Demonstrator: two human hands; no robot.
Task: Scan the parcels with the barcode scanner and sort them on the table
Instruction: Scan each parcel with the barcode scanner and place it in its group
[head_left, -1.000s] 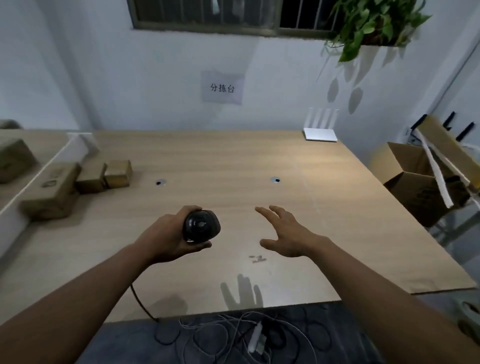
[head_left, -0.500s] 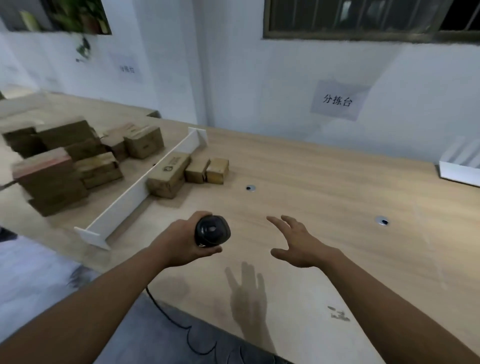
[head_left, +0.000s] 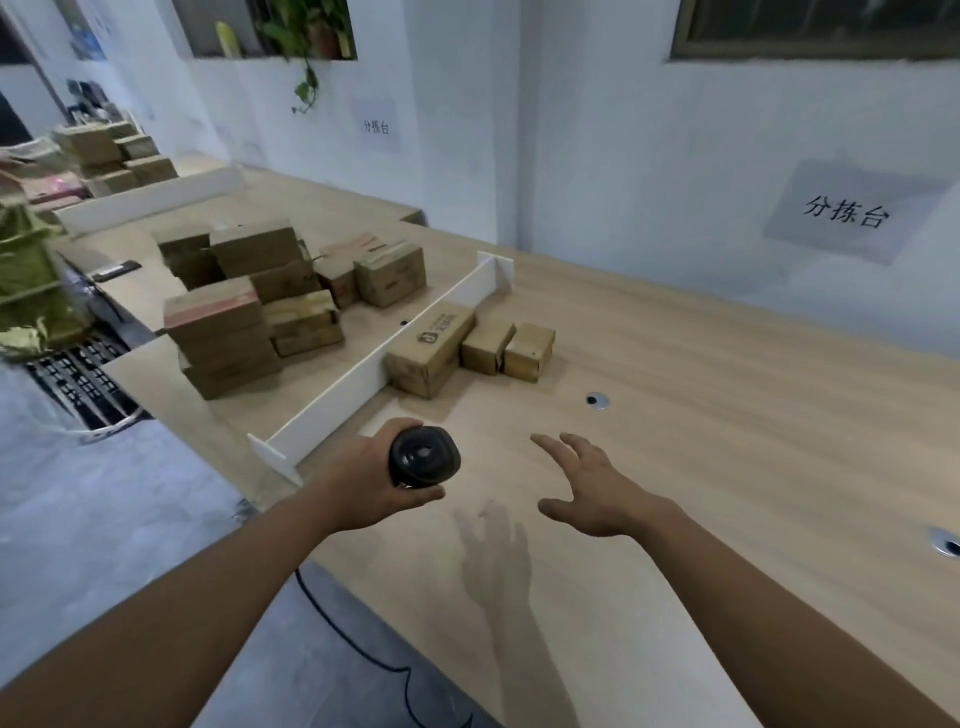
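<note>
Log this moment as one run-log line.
left hand: grips barcode scanner | right hand: open, empty, above table | three parcels beside divider

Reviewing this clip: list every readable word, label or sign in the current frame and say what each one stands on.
"分拣台": paper sign on the wall at right.
"分拣台": smaller paper sign on the far wall, under the hanging plant.
Dark logo and print on top of the long cardboard parcel beside the white divider: too blurred to read.
Marks on the stacked parcels left of the divider: unreadable.
Barcode scanner: no legible text.
</note>
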